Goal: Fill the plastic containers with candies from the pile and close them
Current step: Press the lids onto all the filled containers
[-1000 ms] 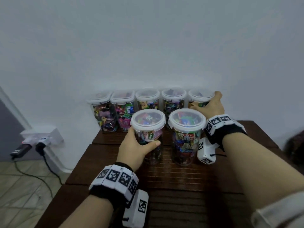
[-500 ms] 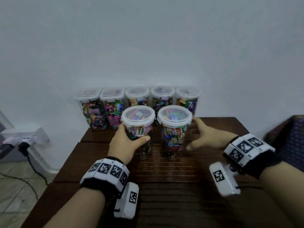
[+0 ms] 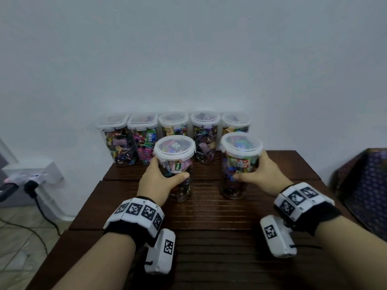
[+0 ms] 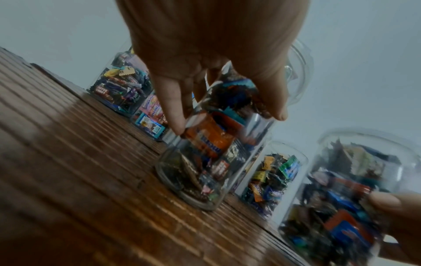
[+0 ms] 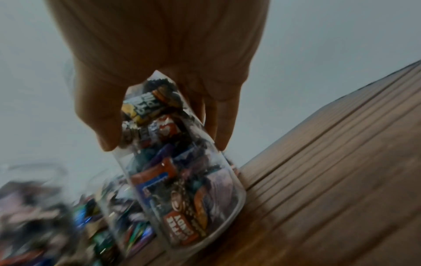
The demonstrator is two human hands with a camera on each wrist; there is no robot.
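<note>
The scene is lit dimly and evenly, with a cool grey cast on the wall (image 3: pixel 188 49). Soft sheen is seen on the ribbed tabletop (image 3: pixel 209 212) near its middle, and only faint shadows are cast. The head view is fairly sharp, though straight lines are bowed toward its edges. Both wrist views are darker and tilted; the hands (image 4: pixel 216 45) are rendered as shadowed, unfocused masses. Motion blur is smeared across the containers (image 5: pixel 34 216) at the lower left of the right wrist view.

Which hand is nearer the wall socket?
Left. The left hand grips the left front container, on the wall socket's side; the right hand grips the right front container, farther off.
</note>
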